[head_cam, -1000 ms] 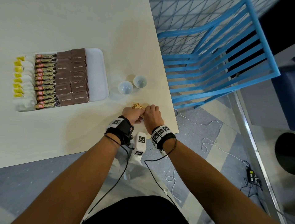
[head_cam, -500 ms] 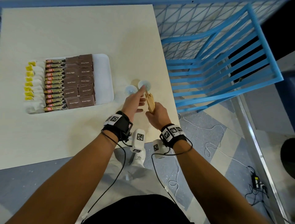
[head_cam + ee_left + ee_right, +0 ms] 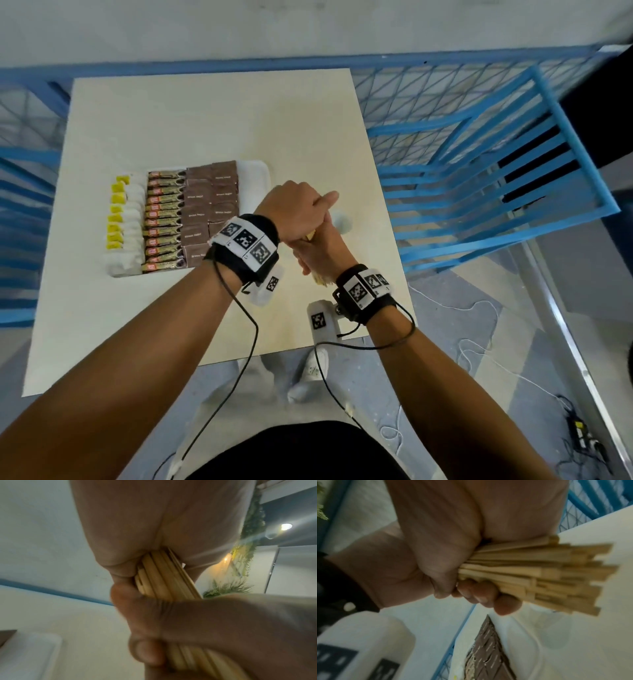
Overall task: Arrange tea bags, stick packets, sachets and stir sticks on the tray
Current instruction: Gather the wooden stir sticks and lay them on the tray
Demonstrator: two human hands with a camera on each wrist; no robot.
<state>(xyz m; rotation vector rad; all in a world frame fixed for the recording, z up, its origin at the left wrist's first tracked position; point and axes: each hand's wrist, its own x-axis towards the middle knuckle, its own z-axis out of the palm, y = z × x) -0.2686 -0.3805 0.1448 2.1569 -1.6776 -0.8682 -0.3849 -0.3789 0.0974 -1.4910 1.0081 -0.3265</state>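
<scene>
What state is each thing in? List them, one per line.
stir sticks: bundled, gripped by both hands
left hand: closed round the bundle
right hand: closed round the bundle
tray: on table, right strip bare
brown sachets: rowed on tray
cup: upright on table

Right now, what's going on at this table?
A person is holding a bundle of wooden stir sticks above the table, with both the left hand and right hand gripped around it. The white tray already holds rows of tea bags, stick packets and brown sugar sachets; its right strip is bare. A small white cup stands beside the hands.
</scene>
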